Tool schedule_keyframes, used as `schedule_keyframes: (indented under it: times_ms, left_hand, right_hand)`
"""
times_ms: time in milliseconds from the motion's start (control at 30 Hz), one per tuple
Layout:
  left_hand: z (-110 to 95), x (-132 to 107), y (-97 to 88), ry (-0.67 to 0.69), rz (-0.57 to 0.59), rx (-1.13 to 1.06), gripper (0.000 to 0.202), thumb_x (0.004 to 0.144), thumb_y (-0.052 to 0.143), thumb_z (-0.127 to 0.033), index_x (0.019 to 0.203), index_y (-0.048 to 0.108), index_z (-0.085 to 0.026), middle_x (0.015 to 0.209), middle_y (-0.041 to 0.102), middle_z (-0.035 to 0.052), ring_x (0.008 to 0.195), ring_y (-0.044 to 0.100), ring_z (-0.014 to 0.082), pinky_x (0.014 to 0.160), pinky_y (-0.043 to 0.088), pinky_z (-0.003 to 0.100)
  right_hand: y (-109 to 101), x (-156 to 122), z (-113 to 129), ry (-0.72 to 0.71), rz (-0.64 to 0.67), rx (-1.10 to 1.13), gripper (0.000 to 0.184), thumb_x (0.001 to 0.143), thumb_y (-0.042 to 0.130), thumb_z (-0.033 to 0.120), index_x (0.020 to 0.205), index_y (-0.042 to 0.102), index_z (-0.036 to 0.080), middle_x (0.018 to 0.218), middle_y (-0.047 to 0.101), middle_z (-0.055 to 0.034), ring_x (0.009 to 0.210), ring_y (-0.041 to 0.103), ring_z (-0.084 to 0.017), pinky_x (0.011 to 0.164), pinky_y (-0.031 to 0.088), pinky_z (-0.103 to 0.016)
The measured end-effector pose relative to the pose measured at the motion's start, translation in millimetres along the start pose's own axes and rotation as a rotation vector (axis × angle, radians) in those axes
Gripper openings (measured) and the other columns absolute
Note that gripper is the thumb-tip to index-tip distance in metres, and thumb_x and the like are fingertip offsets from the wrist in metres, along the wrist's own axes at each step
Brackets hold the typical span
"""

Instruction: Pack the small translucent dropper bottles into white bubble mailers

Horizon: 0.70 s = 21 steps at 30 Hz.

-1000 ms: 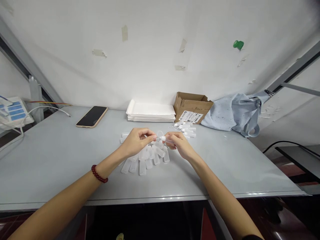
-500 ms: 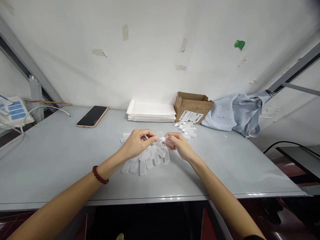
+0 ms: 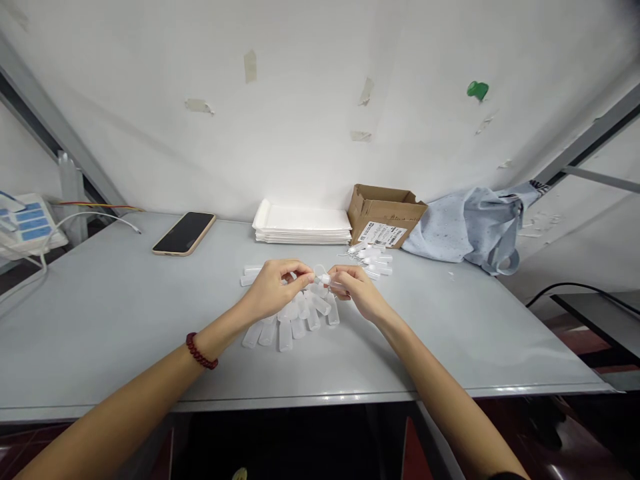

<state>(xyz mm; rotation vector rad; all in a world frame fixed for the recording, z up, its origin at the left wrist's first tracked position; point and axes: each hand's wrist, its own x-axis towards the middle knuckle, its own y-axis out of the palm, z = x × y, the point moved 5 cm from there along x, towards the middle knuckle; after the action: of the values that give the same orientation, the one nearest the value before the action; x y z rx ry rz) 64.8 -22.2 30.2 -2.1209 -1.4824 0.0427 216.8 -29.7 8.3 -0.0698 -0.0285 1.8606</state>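
Observation:
My right hand (image 3: 357,287) is closed around a small translucent squeeze bottle (image 3: 336,285), held nearly level with its white top (image 3: 325,279) towards the left. A thin loop stands up from that top. My left hand (image 3: 280,285) pinches at the bottle's tip end, thumb against forefinger; what lies between those fingertips is too small to make out. Beneath both hands lies a loose heap of several similar translucent bottles (image 3: 285,335), partly hidden by the left hand. Behind the right hand is a smaller group of bottles with white tops and thin tips (image 3: 373,255).
A stack of white padded envelopes (image 3: 303,227) lies against the wall. Beside it are an open cardboard box (image 3: 387,217) and a light blue cloth bag (image 3: 465,227). A phone (image 3: 184,233) and a white cable (image 3: 100,215) lie left on the grey table (image 3: 125,320).
Almost nothing differs. Both hands stay at the bottle's tip in the same grip, and the view has shifted very slightly.

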Motion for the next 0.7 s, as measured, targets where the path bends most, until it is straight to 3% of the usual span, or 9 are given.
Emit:
schedule_keyframes:
  times_ms: [300,700]
  left_hand:
    - [0.8,2.4,-6.9,-0.058,-0.009,-0.08,0.028,0.084,0.054,-0.038,0.077,0.071,-0.016,0.077,0.07,0.0045,0.064,0.057,0.0136,0.053,0.042,0.023]
    - [0.9,2.1,-4.0,-0.077,0.006,-0.082,0.023,0.079,0.059,-0.036,0.076,0.069,-0.016,0.074,0.069,0.0052,0.069,0.062,0.0173,0.056,0.046,0.025]
  right_hand:
    - [-5.2,-1.0,5.6,-0.062,0.024,0.04,0.021,0.077,0.044,0.025,0.064,0.058,0.016,0.05,0.025,0.007,0.048,0.022,-0.007,0.048,0.018,-0.024]
    - [-0.5,-2.0,0.2,-0.018,-0.007,0.061,0.018,0.074,0.044,0.026,0.061,0.054,0.017,0.05,0.024,0.0069,0.049,0.02,-0.008,0.049,0.016,-0.025]
